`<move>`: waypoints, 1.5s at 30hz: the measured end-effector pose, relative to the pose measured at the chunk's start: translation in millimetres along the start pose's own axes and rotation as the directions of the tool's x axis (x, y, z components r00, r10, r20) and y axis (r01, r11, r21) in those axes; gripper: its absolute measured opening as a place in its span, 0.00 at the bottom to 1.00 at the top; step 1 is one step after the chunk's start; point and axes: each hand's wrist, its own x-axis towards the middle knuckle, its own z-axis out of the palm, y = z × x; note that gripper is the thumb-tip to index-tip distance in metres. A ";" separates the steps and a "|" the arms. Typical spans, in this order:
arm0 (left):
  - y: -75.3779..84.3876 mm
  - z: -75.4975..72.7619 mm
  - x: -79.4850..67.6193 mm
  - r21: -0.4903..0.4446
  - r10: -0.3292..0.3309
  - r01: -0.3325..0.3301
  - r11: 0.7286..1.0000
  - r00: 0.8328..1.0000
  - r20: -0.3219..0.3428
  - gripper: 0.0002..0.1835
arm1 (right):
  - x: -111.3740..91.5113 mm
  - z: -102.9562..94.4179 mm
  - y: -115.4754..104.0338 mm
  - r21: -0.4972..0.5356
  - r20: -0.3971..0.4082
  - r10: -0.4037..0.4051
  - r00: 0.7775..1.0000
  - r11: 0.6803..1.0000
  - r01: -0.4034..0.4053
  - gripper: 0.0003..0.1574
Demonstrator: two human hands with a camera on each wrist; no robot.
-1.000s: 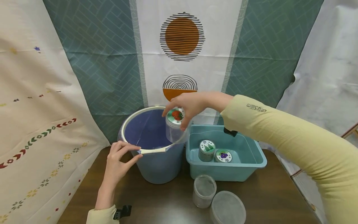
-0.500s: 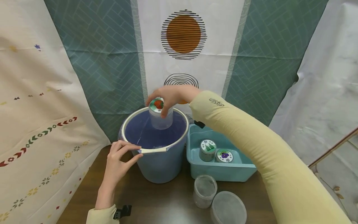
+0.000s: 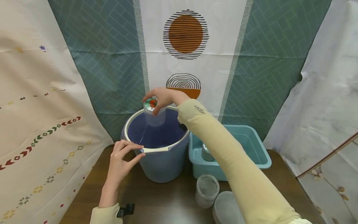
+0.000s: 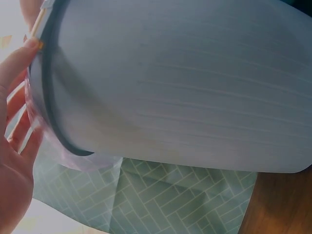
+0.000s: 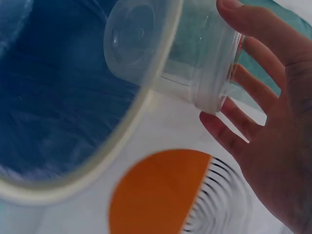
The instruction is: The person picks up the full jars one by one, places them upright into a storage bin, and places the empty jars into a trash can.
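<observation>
My right hand (image 3: 165,96) grips a clear plastic jar (image 3: 153,118) by its lid, which bears a red fruit picture on green. The jar is upright, its lower part overlapping the opening of a blue trash can (image 3: 163,169). In the right wrist view, the jar's base (image 5: 134,41) reaches inside the cream rim (image 5: 114,141), with the fingers around the lid. My left hand (image 3: 120,161) pinches the front tab of that rim between thumb and fingers. A thin clear liner (image 4: 73,158) hangs over the can's edge in the left wrist view.
Right of the can stands a teal tub (image 3: 249,133); a lidded jar (image 3: 207,154) shows inside it, partly behind my right sleeve. Two clear containers, a smaller one (image 3: 206,193) and a wider one (image 3: 227,208), sit in front on the brown table (image 3: 165,199). A patterned cloth (image 3: 151,56) hangs behind.
My right hand has carried the jar leftward from the can's right rim to over the back of its opening. The right sleeve now covers more of the tub. My left hand keeps its hold.
</observation>
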 end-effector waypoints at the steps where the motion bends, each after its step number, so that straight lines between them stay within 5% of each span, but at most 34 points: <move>1: 0.0 0.4 0.0 -0.005 0.004 -0.004 1.000 1.000 -0.003 0.20 | 2.6 4.6 3.3 0.015 -0.012 -0.002 1.000 1.000 0.002 0.42; 13: 0.9 3.6 -4.3 0.016 -0.019 0.019 1.000 0.999 0.025 0.21 | 27.4 56.5 27.7 -0.003 -0.113 0.010 0.994 1.000 -0.010 0.43; 45: 1.5 -2.4 -0.2 0.039 -0.071 0.069 0.997 0.996 0.046 0.19 | 52.5 90.0 23.7 0.063 0.029 0.058 0.998 0.996 -0.059 0.43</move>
